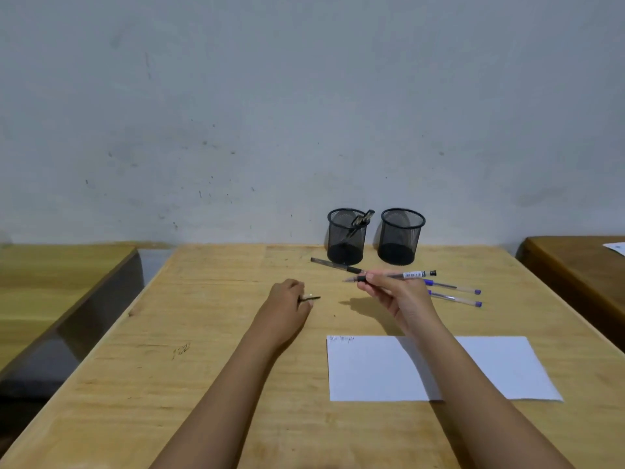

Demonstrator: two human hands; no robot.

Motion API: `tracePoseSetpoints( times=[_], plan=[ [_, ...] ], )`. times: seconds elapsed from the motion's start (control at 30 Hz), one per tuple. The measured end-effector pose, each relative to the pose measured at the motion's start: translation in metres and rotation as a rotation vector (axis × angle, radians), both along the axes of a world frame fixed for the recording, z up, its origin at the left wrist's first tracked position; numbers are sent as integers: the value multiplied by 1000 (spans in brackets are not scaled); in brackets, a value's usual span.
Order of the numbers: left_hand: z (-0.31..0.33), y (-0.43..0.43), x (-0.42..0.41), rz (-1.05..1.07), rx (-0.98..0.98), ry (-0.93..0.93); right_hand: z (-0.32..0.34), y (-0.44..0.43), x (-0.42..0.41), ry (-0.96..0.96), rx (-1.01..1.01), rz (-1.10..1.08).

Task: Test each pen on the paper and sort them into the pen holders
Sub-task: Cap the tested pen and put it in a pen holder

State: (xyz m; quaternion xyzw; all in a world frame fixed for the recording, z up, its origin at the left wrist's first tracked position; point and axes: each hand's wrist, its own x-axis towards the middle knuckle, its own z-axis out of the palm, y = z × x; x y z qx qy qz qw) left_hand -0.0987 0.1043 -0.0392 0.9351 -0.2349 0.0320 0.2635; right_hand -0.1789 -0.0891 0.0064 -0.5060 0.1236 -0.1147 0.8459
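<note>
One pen is held above the table in the right hand, lying nearly level, its bare tip pointing left and its black end pointing right. Its barrel is clear with a white barcode label near the back, and a dark grip section sits where the fingers pinch it. The left hand rests on the wood, curled around a small dark piece with a clip sticking out, probably the pen's cap, though it is too small to be sure. Another black pen lies on the table just behind the held one, in front of the holders. Two blue pens lie side by side to the right, partly hidden by the right hand. Two black mesh holders stand by the wall: the left holder has dark pens leaning in it, and the right holder looks empty. White paper lies near the front edge, under the right forearm, with faint scribbles at its upper left corner.
</note>
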Motion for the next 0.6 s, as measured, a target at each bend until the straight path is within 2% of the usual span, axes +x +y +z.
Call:
tracePoseSetpoints(
  times=[0.1, 0.2, 0.43, 0.6],
  plan=[
    [-9, -5, 6, 8, -59, -32, -5, 0, 0, 18, 13, -6],
    [-10, -7, 4, 20, -209, -23, -8, 0, -1, 48, 4, -23],
    [18, -16, -23, -38, -761, 289, -10, 6, 0, 26, -28, 7],
    [29, -17, -28, -102, -823, 373, -9, 6, -2, 23, -82, 52]
  ],
)
